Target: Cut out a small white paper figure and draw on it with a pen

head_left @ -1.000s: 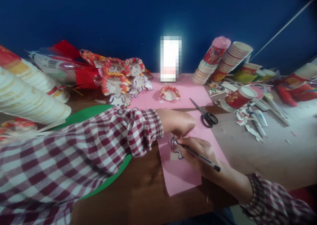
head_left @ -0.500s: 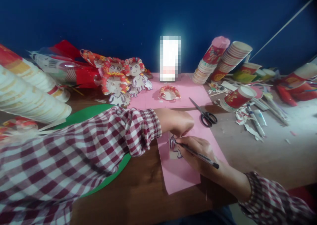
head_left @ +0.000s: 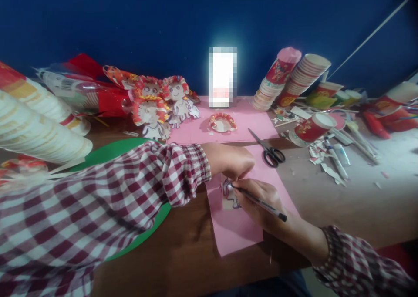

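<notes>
A black pen is gripped in my right hand, its tip down on a small piece of pale paper. Dark outlines of a figure's legs are drawn on that piece. My left hand rests bent over its top end, with the fingers curled under and mostly hidden. Both hands are above a pink sheet, on which the paper piece lies. Just right of my left hand, black-handled scissors lie with their blades pointing away.
Behind are a braided ring and several paper dolls. Stacked paper cups lean at left, with more cup stacks at back right. A red cup stands near paper scraps. Beneath my left sleeve lies a green mat.
The whole view has shifted slightly. The pen tip stays on the drawn piece, and both hands keep nearly the same position.
</notes>
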`<state>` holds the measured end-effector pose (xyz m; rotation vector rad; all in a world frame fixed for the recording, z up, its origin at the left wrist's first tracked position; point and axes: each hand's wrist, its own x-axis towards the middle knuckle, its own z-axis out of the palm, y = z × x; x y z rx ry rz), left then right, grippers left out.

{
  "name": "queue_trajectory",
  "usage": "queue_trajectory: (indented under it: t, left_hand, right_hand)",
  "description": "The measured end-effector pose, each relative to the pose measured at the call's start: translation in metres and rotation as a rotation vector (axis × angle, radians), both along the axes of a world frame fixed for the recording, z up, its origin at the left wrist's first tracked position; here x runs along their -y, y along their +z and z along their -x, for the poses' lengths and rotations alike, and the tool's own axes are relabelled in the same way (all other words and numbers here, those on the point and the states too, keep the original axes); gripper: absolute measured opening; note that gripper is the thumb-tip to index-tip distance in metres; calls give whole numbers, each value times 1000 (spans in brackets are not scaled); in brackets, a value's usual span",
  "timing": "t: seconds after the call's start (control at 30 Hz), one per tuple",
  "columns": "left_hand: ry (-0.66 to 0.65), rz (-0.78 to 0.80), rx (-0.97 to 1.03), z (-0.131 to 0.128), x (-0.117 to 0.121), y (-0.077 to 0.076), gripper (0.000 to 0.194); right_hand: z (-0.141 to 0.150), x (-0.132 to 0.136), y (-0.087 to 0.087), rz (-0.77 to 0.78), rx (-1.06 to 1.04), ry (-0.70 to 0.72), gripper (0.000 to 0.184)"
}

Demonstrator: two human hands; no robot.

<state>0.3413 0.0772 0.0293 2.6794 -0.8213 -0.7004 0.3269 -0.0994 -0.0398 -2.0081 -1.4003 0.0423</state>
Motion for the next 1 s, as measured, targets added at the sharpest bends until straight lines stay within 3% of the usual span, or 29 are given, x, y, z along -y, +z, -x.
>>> queue_trajectory:
  t: [0.33, 0.77, 1.0]
  left_hand:
    - [20, 29, -18, 0, 0, -2, 23]
    - [20, 8, -15, 1, 0, 0, 22]
    - [25, -5, -25, 2, 1, 3, 24]
  right_hand:
    - [-1, 0, -3, 1, -9, -14, 8]
    - [0, -3, 6, -8, -33, 42, 11]
    - [1, -4, 9, -3, -33, 6, 11]
